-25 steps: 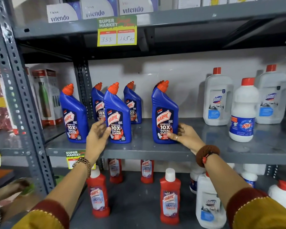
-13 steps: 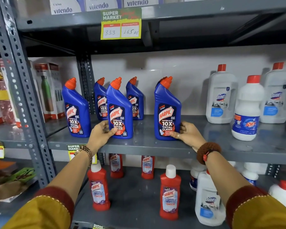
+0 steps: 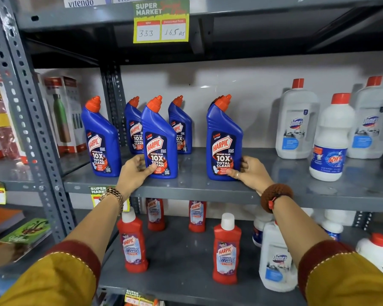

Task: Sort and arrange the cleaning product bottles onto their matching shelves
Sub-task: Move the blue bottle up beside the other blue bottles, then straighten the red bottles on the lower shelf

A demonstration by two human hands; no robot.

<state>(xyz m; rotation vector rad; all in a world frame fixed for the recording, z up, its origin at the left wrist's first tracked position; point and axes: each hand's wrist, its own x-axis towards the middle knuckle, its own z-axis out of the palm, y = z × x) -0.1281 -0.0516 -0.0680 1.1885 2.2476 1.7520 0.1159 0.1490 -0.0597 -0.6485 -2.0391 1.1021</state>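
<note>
Above the price tag, the "vitendo" boxes are cut off by the top edge. Below it, the rear Harpic bottles stand half hidden behind the front ones, and their small print is illegible.

Grey slotted-steel shelving stands against a plain white wall. A yellow-green price tag hangs from the shelf edge above.

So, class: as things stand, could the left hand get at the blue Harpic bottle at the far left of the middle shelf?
Probably yes. The left hand grips a neighbouring Harpic bottle; the far-left bottle stands beside it at the shelf front, nothing before it.
</note>
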